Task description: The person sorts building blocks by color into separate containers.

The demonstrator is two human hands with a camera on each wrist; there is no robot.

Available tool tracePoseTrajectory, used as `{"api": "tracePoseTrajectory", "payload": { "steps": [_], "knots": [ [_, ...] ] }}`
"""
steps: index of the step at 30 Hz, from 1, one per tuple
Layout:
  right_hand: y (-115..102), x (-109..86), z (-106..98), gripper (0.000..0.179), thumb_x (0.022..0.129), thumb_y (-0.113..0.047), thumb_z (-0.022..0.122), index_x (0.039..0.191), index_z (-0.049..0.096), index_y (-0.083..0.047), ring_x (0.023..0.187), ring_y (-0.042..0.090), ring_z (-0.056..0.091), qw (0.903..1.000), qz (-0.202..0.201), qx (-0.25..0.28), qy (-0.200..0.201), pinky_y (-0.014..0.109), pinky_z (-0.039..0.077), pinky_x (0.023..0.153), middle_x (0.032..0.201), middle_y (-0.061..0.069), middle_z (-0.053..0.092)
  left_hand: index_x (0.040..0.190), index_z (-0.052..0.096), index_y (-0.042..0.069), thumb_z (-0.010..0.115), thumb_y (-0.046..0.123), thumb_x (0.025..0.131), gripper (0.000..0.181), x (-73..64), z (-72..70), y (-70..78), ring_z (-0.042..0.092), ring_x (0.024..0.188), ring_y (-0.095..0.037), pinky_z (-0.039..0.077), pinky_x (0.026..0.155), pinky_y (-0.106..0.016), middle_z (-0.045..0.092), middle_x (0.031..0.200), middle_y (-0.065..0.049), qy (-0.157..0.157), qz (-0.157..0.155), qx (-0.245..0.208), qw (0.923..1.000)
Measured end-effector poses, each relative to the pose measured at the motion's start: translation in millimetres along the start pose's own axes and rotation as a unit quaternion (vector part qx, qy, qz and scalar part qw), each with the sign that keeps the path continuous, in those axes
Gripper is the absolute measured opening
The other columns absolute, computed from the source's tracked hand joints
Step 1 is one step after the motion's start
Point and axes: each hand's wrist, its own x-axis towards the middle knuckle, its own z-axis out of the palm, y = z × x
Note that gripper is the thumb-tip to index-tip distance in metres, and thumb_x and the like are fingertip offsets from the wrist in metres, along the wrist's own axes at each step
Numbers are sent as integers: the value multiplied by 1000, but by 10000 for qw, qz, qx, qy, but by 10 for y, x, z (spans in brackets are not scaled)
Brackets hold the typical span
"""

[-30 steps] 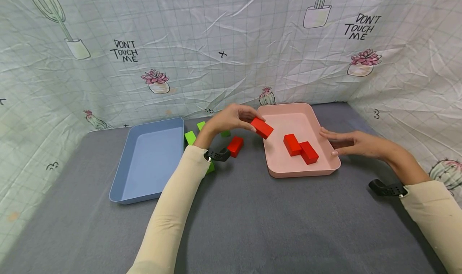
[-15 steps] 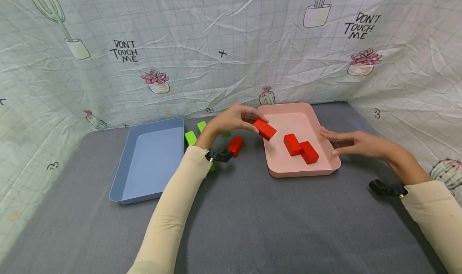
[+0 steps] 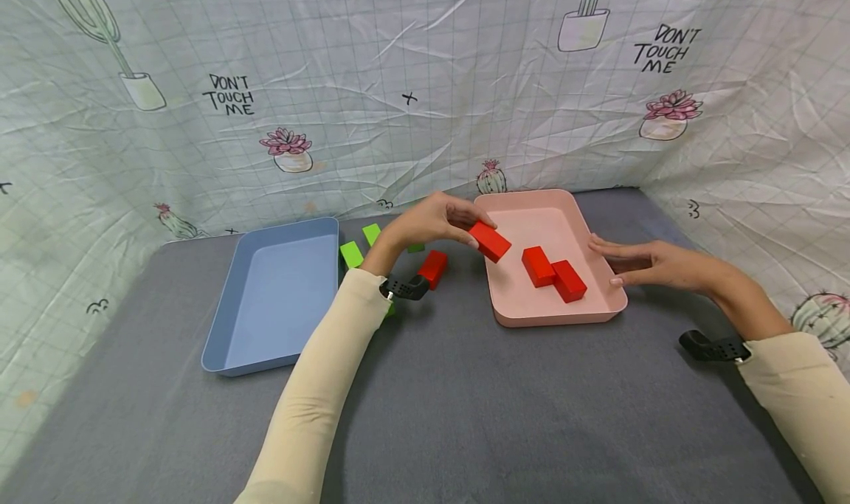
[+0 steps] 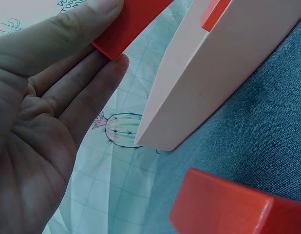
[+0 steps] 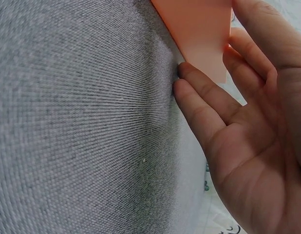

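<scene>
My left hand (image 3: 440,218) pinches a red block (image 3: 490,241) between thumb and fingers, held tilted above the left side of the pink tray (image 3: 531,321). In the left wrist view that block (image 4: 126,34) is partly cut off by the top edge. Two more red blocks (image 3: 538,266) lie touching or nearly touching in the tray. Another red block (image 3: 434,269) sits on the table by the left wrist. At the tray's right wall, my right hand (image 3: 654,264) rests with extended fingers against it; the right wrist view shows the fingers (image 5: 204,100) near the wall.
A blue tray (image 3: 215,364) stands on the left of the grey table (image 3: 505,408). Several green blocks (image 3: 351,254) lie between the trays, partly hidden by the left arm. A patterned cloth (image 3: 398,120) hangs behind and at both sides.
My left hand, still pinching the red block, has shifted slightly right, farther over the pink tray. The right hand and the other blocks look unmoved.
</scene>
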Motion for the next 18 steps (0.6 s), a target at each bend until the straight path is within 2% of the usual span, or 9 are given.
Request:
{"api": "tracePoseTrajectory", "payload": {
  "steps": [11,18],
  "knots": [
    [-11,0,6,76,94,-32,75,159,37,-22,125,-24,31,10000,-4,18,15,2,31,95,168,6,20,122,73,-1,81,-3,84,39,10,40,49,71,107,-21,57,96,-35,74,118,-10,-122,-46,21,9999],
    [-8,-1,2,76,93,-33,75,159,37,-24,126,-24,29,10000,44,-61,28,6,32,97,168,4,21,121,75,2,83,-3,82,40,41,62,76,71,109,-18,57,97,-34,75,117,-6,-225,69,180,9996]
  ]
}}
